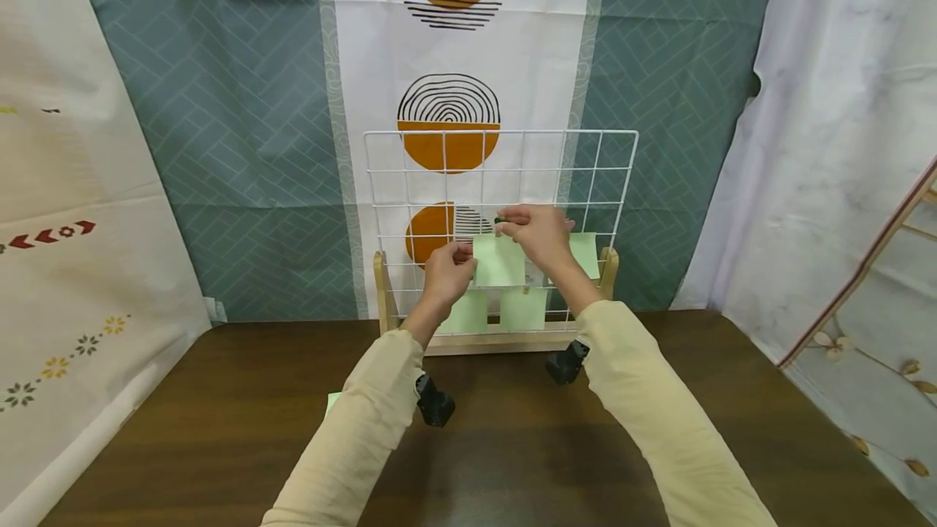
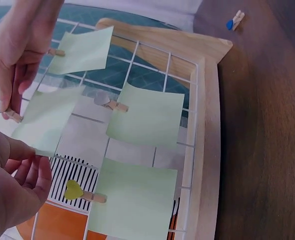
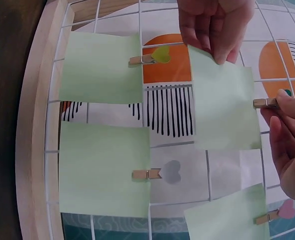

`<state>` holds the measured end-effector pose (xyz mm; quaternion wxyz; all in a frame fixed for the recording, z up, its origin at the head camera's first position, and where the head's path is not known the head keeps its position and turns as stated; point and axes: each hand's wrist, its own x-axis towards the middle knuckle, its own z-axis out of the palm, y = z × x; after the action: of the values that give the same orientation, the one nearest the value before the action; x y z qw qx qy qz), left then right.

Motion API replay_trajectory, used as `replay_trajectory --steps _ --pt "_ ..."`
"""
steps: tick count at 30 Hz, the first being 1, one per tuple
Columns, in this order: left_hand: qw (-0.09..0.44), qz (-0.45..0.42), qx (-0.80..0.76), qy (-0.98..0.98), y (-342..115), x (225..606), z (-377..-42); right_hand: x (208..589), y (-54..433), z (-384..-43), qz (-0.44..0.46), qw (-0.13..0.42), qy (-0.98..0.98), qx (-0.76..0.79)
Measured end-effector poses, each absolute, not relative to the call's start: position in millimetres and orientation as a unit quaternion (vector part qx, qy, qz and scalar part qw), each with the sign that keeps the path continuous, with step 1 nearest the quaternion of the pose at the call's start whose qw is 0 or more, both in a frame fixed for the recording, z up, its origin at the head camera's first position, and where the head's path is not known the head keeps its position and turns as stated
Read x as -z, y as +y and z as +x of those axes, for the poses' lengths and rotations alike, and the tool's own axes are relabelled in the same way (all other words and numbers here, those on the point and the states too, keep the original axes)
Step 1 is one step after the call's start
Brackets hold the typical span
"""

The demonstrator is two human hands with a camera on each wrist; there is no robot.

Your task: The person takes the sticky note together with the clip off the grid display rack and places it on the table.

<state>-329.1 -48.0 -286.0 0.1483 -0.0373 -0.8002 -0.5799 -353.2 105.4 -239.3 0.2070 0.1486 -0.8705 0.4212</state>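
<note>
A light green paper square [image 1: 499, 263] lies against a white wire grid [image 1: 501, 132]. My left hand [image 1: 448, 273] pinches its left edge. My right hand [image 1: 542, 238] pinches a small wooden clothespin [image 3: 263, 103] with a dark green decoration at the paper's top edge; whether it grips the wire is hidden. Three other green papers hang on the grid: one [image 3: 101, 67] by a yellow-green heart clothespin [image 3: 150, 57], one [image 3: 103, 170] by a grey heart clothespin [image 3: 146, 174], and one [image 3: 232, 217] by a pink heart clothespin [image 3: 267, 217].
The grid stands in a wooden base [image 1: 505, 341] at the back of a dark brown table [image 1: 498, 462]. A clothespin with a blue heart [image 2: 236, 20] lies on the table. Another piece of green paper [image 1: 333, 401] shows beside the left sleeve. Patterned cloth [image 1: 241, 104] hangs behind.
</note>
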Motion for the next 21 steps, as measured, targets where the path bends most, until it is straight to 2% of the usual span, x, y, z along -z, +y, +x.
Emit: replay_trajectory --steps 13,21 --pt "0.137 -0.04 0.6 -0.787 -62.3 298.8 -325.4 244.0 112.5 -349.8 0.175 0.195 -0.846 -0.465" --pt "0.107 -0.031 0.634 -0.766 -72.7 300.9 -320.1 249.5 116.7 -347.8 0.178 0.186 -0.858 -0.445"
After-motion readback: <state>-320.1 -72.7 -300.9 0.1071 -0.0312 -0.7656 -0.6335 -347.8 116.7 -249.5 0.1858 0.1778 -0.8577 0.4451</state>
